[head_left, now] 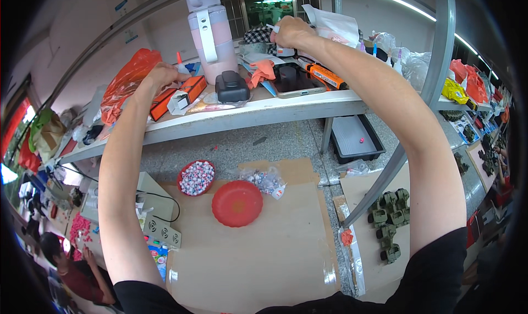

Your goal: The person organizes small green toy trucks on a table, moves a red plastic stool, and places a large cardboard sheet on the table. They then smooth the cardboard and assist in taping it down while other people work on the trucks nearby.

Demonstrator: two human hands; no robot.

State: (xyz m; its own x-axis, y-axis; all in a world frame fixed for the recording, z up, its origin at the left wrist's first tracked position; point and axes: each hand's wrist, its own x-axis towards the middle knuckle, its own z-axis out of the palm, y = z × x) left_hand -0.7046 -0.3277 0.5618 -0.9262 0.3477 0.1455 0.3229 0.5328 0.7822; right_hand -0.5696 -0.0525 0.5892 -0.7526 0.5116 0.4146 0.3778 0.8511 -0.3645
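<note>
Both my arms reach up to a cluttered shelf. My left hand [163,75] is at its left part, fingers bent beside a small red-tipped bottle [179,59] and just above an orange and black box [192,88]; what its fingertips grip is hidden. Farther back on the right, my right hand [295,32] is closed, with a thin white piece [273,28] sticking out at its fingers. Under that hand stands a white container [285,51], partly covered. Between my hands are a pink and lilac water bottle [213,39], a black case [232,87] and a phone [297,81].
An orange plastic bag [129,86] lies at the shelf's left. Below, a cardboard-covered table [247,264] carries a red plate [237,203], a red bowl of small pieces [197,178] and a bag of pieces [265,181]. A grey post [379,190] stands near dark green toy vehicles [389,218].
</note>
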